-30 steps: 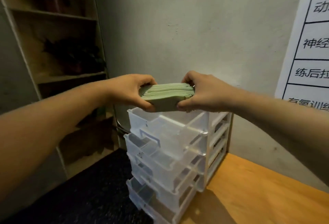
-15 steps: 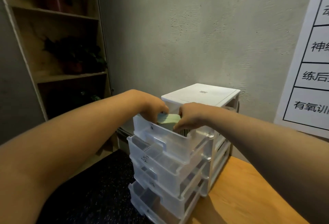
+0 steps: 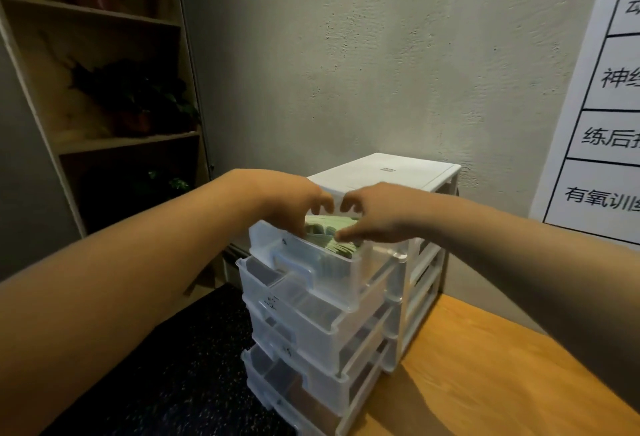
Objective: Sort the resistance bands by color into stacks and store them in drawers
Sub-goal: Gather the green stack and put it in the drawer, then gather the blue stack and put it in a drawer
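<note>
One wooden table (image 3: pixel 502 383) carries a white drawer unit (image 3: pixel 388 172), its clear drawers pulled out in steps. Inside the top drawer (image 3: pixel 332 272) lies the stack of green resistance bands (image 3: pixel 330 226). The left hand (image 3: pixel 284 203) curls over the stack's left end and the right hand (image 3: pixel 377 217) over its right, thumb touching the near edge. Whether either hand actually grips the bands cannot be told.

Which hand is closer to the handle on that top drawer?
Left. The left hand is at the top drawer, just behind its handle; the right hand is farther right, over the green resistance bands.
</note>
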